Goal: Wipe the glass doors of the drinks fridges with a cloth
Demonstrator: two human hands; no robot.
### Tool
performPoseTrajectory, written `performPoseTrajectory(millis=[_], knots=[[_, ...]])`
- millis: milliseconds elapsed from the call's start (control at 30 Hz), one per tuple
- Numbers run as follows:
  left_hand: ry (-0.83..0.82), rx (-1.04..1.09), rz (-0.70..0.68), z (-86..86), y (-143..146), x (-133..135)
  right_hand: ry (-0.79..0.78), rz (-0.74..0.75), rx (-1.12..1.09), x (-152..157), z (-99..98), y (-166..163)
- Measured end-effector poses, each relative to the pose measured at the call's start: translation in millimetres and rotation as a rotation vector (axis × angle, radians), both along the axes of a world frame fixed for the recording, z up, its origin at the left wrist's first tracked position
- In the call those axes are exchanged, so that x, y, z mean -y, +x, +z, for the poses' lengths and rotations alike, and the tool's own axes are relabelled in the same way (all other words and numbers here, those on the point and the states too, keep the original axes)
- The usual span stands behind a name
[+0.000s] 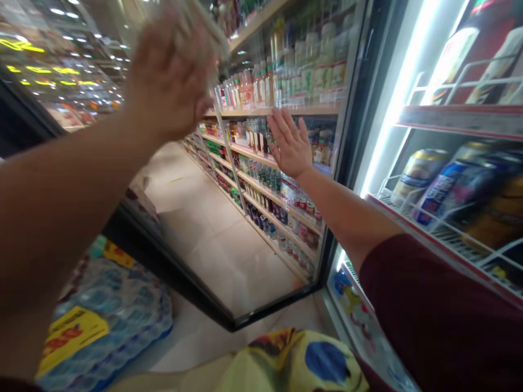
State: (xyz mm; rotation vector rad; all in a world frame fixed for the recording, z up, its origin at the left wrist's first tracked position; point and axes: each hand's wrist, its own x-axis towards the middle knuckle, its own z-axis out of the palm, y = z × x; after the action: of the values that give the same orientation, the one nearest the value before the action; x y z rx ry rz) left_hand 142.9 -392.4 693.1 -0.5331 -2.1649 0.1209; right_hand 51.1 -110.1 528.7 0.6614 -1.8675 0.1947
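Observation:
My left hand [169, 81], raised at the upper left and smeared by motion, is closed on a pale cloth [200, 30]. The cloth is blurred and appears to lie against the glass door [183, 283], which stands swung out from a lit drinks fridge. Lower and to the right, my right hand [291, 142] rests flat on the same pane with its fingers stretched out. Nothing is in that hand. Bottle shelves show through the glass behind both hands.
Fridge shelves with wire rails hold cans [420, 169] and large bottles [453, 60] at right. Shrink-wrapped water bottles [134, 305] with a yellow price sign [75, 332] stand at lower left. A patterned yellow fabric [302, 359] shows below me. Long bottle shelves [278, 158] line the aisle.

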Motion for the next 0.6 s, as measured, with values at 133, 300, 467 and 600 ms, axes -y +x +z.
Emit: performPoseTrajectory(millis=[133,300,467,600], knots=[[-0.241,-0.067,-0.037,1.2,13.5,10.1,-0.011,-0.021,-0.041,1.7,-1.6,-1.1],[-0.186,-0.376,0.221,-11.1,4.9,73.0,-0.028,-0.01,-0.052,3.6,-3.7,-3.9],[-0.226,-0.03,0.068,-103.2,17.1,82.6,-0.031,0.038,-0.019,2.7,-4.2,-5.3],[-0.032,-0.189,0.105,-159.1,36.5,89.5,-0.03,0.028,-0.026,3.5,-4.4,-6.2]])
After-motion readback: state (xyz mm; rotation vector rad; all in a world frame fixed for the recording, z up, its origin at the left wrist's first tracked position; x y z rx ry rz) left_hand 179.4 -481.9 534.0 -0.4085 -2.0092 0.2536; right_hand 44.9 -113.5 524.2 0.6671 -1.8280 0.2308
